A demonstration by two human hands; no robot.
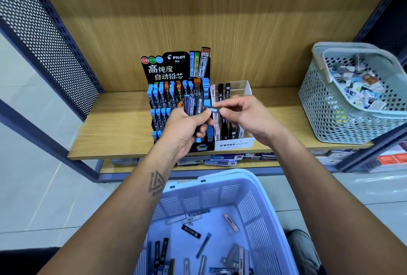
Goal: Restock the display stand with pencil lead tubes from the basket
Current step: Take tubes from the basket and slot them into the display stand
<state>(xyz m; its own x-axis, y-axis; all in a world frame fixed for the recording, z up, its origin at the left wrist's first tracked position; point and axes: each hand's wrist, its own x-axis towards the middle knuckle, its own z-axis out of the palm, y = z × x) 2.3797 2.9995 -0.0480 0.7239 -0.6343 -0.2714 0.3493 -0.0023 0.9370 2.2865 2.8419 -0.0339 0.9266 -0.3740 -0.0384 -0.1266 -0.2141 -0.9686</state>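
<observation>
A black tiered display stand [176,72] sits on the wooden shelf, filled with blue- and orange-capped lead tubes. Beside it stands a clear stand [236,141] with black and pale tubes. My left hand [182,129] grips a bunch of dark lead tubes [193,105] upright in front of the black stand. My right hand [244,118] pinches the end of one small tube [214,110] between thumb and fingertips, close to my left thumb. Below, a white basket [259,206] holds several loose lead tubes [191,231].
A grey perforated basket [326,111] full of small packets stands on the shelf at the right. The wooden shelf [114,129] has dark metal frame posts and a mesh side panel [41,32] at the left. Boxes lie on the lower shelf [222,160].
</observation>
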